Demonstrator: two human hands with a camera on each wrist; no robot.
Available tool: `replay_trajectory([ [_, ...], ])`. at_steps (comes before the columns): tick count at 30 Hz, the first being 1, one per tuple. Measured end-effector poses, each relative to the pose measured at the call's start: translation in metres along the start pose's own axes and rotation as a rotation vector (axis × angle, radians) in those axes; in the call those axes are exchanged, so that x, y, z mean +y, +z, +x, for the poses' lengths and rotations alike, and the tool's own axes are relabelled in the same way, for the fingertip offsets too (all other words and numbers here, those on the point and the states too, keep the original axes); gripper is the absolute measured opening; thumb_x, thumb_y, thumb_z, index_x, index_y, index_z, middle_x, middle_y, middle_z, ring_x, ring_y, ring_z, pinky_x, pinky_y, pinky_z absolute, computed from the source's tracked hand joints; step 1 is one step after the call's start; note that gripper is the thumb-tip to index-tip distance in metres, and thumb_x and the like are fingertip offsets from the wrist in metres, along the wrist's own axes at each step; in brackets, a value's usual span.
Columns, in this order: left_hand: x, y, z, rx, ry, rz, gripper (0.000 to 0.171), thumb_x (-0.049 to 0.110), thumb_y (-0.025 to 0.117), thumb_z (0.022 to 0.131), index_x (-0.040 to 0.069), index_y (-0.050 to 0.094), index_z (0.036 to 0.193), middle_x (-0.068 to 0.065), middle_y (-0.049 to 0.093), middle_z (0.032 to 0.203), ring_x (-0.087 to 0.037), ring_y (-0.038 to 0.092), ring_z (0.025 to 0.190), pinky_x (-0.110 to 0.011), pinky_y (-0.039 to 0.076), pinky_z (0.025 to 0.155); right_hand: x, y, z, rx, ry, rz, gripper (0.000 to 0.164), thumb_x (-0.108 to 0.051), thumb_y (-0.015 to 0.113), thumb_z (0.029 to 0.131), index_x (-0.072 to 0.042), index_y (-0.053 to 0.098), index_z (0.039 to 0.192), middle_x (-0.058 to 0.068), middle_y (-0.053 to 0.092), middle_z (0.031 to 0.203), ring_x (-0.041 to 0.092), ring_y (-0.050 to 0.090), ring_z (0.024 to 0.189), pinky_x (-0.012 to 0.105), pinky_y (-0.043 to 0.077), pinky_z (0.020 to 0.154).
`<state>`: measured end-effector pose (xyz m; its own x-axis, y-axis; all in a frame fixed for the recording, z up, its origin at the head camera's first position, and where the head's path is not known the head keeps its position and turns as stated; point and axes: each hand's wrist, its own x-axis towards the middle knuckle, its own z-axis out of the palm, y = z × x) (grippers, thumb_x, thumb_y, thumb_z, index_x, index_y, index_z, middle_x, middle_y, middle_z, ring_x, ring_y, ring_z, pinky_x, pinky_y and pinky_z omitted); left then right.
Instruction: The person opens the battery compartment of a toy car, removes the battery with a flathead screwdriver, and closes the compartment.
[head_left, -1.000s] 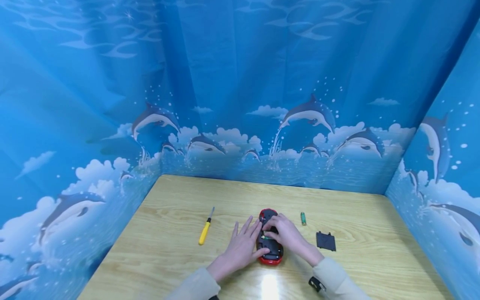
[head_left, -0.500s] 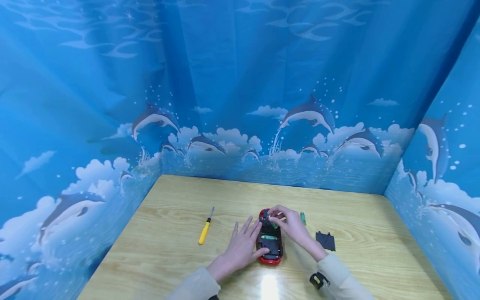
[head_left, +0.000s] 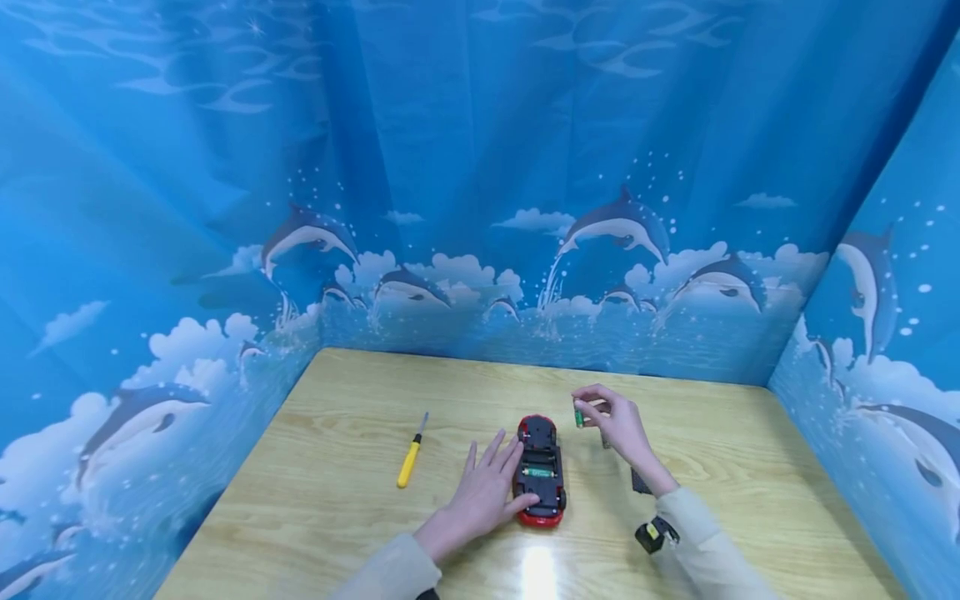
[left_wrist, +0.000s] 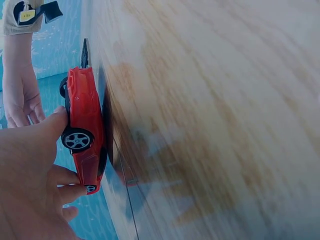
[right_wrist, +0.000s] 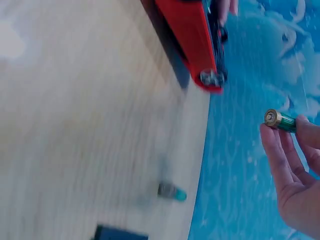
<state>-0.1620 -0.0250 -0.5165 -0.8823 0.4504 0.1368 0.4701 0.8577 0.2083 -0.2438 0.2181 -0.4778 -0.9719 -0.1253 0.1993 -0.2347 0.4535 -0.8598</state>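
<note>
A red toy car (head_left: 542, 520) lies upside down on the table, its black underside up and its battery compartment uncovered. One green battery (head_left: 538, 472) lies crosswise in that compartment. My left hand (head_left: 480, 493) rests on the car's left side with straight, spread fingers, the thumb near its close end. Right of the car and above the table, my right hand (head_left: 617, 423) pinches a second green battery (right_wrist: 281, 120) between thumb and fingertips. Below that hand, a third battery (right_wrist: 171, 191) lies on the table, mostly hidden in the head view.
A yellow-handled screwdriver (head_left: 409, 460) lies left of the left hand. The black battery cover (head_left: 640, 482) is on the right, partly hidden by the right wrist. Blue dolphin-printed curtains (head_left: 480, 250) enclose the wooden table (head_left: 345, 433) at the back and sides.
My right hand has lifted a battery out of the car's compartment and carried it up and to the right. The left hand has stayed on the car.
</note>
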Motion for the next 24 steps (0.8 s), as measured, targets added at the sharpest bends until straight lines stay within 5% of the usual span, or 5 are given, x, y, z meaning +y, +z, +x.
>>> replay_trajectory([
  [10, 0.001, -0.002, 0.000, -0.017, -0.007, 0.018, 0.082, 0.066, 0.041, 0.084, 0.011, 0.030, 0.144, -0.005, 0.027, 0.150, -0.028, 0.014, 0.140, -0.060, 0.013, 0.109, 0.027, -0.039, 0.010, 0.094, 0.105, -0.086, 0.028, -0.025, 0.060, 0.089, -0.007, 0.062, 0.110, 0.017, 0.064, 0.102, 0.025, 0.067, 0.077, 0.040, 0.057, 0.067],
  [18, -0.001, 0.000, 0.001, -0.023, -0.006, 0.027, 0.083, 0.067, 0.040, 0.084, 0.011, 0.029, 0.144, -0.004, 0.026, 0.150, -0.027, 0.013, 0.141, -0.060, 0.013, 0.108, 0.053, -0.053, 0.008, -0.046, 0.292, -0.280, 0.020, -0.018, 0.063, 0.088, -0.004, 0.065, 0.101, 0.014, 0.067, 0.089, 0.019, 0.064, 0.064, 0.032, 0.055, 0.055],
  [24, -0.002, 0.002, 0.002, -0.032, -0.007, 0.026, 0.083, 0.068, 0.039, 0.084, 0.012, 0.029, 0.144, -0.004, 0.025, 0.151, -0.027, 0.012, 0.141, -0.060, 0.013, 0.109, 0.065, -0.054, 0.007, -0.074, 0.369, -0.262, 0.021, -0.018, 0.065, 0.086, -0.003, 0.065, 0.100, 0.010, 0.068, 0.081, 0.016, 0.062, 0.061, 0.031, 0.055, 0.054],
])
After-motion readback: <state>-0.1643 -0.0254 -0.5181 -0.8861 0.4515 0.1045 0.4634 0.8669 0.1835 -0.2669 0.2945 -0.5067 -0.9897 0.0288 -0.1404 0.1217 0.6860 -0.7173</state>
